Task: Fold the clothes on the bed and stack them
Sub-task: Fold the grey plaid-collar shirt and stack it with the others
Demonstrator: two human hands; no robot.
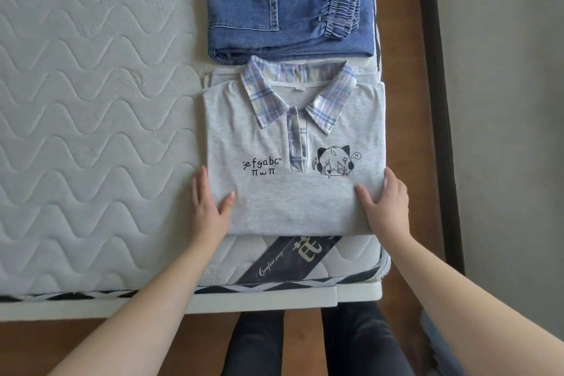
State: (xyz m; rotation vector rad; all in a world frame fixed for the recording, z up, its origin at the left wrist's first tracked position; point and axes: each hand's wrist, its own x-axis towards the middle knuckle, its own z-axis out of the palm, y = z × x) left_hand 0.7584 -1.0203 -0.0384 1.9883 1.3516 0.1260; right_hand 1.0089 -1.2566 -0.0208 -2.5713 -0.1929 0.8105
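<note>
Folded grey shirt [293, 161] at center, jeans [290, 3] at 12 o'clock, touching. L hand [210, 201] & R hand [386, 204] flat, thumbs spread on fabric, fingers along edges. Risk: lifting w/ loose grip, folds sag open.

A quilted mattress [91, 100] above what looks like wooden floor [406, 161].

We see the folded jeans [287, 3] cut off by the top edge. The grey shirt [293, 161] hides its own sleeves and lower layers underneath.
</note>
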